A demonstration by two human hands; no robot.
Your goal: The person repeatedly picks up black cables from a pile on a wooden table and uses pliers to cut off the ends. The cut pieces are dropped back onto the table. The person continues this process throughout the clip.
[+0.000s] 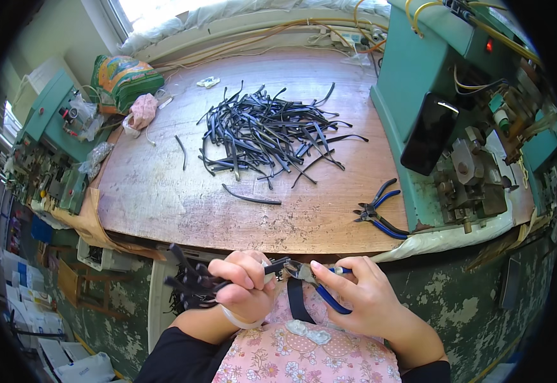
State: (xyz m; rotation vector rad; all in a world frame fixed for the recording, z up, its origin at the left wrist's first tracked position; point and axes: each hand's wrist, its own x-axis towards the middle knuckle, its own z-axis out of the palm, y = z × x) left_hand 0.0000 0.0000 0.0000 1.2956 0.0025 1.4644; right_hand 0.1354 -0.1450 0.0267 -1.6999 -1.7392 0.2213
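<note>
My left hand (246, 287) is closed around a black eyeglass temple (277, 265), whose end sticks out to the right of the fingers. More black temples (192, 277) jut out on the left side of this hand; whether it grips them all is hard to tell. Blue-handled cutting pliers (302, 273) sit in my right hand (364, 293), fingers wrapped about the handles. Their jaws are at the tip of the held temple, over my lap in front of the table edge. A large heap of black temples (259, 131) lies on the wooden table (163, 204).
Two loose temples (251, 195) lie apart from the heap. Blue-handled nippers (380, 212) rest near the table's right edge. A green machine (393, 102) with a black phone (429, 134) stands at right, another machine (55, 121) at left. A colourful bag (125, 80) lies at back left.
</note>
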